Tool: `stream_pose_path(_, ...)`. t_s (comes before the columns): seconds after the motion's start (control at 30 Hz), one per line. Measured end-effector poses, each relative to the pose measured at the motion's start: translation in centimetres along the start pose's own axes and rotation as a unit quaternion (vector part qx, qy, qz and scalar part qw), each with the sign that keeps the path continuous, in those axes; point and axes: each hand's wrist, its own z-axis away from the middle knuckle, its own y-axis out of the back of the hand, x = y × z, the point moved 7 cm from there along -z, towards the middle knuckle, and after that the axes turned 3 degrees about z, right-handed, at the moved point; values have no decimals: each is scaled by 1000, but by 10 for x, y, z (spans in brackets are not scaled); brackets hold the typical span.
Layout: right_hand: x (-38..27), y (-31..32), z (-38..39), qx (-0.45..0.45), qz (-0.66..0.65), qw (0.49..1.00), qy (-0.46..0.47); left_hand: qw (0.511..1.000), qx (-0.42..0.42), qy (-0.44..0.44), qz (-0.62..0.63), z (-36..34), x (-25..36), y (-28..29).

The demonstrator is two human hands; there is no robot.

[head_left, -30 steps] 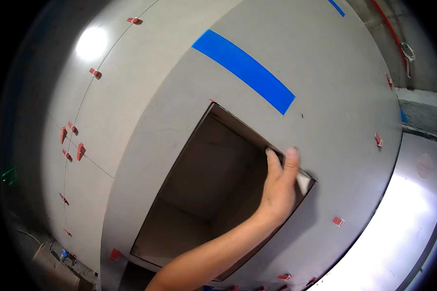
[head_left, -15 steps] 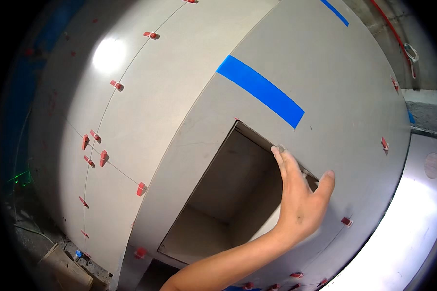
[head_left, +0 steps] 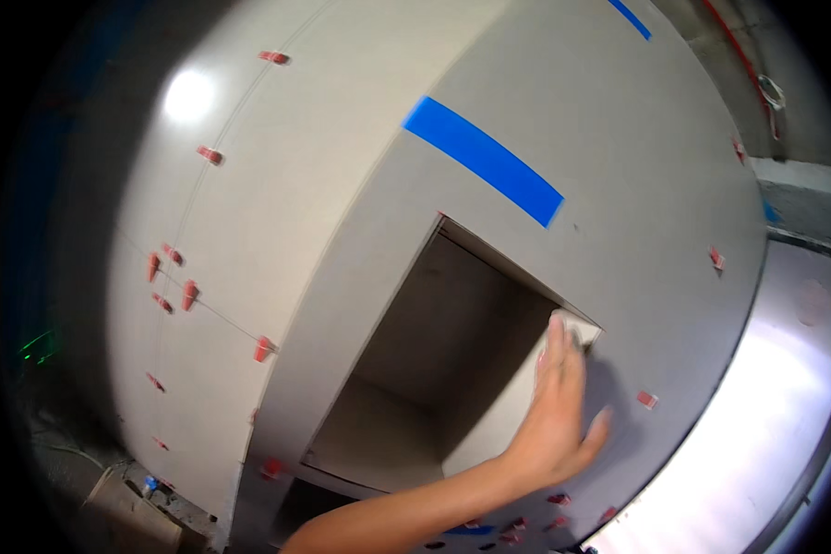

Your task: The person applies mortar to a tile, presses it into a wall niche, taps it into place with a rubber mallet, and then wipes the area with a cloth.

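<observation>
My left hand (head_left: 563,406) reaches up from the lower edge, its back toward me and its fingers stretched out. The fingertips lie at the upper right corner of a rectangular recess (head_left: 462,314) in a grey tiled wall. They seem to rest against the recess's pale right inner side (head_left: 499,415); whether they press on it I cannot tell. The thumb stands apart to the right, over the wall face. Nothing shows in this hand, though its palm is hidden. My right hand is out of view.
A strip of blue tape (head_left: 485,160) crosses the wall above the recess. Red tile-levelling wedges (head_left: 189,295) dot the joints on the left face. A bright white panel (head_left: 729,415) stands at right. A brown board (head_left: 134,512) lies at lower left.
My left hand has moved from the recess's upper edge down to its right inner side, uncovering the upper right corner. The whole view has shifted slightly.
</observation>
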Motion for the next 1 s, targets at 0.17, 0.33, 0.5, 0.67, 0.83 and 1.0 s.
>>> stream_pose_path(0.17,-13,-10,-13,-3,4,1000,-2,978,-138,122,101,127,-17,0)
stream_pose_path(0.33,-21,-4,-13,19,12,1000,0,955,-111,276,3,279,-34,45)
stream_pose_path(0.5,-24,-9,-21,32,25,999,0,809,-123,574,20,442,-44,100)
stream_pose_path(0.67,-25,-15,-24,47,41,998,4,847,-94,514,-96,562,-20,150)
stream_pose_path(0.83,-18,-32,-31,40,56,998,0,685,-220,686,-109,638,-30,176)
stream_pose_path(1.0,5,-41,-30,22,51,998,-13,707,-156,679,-121,650,-43,161)
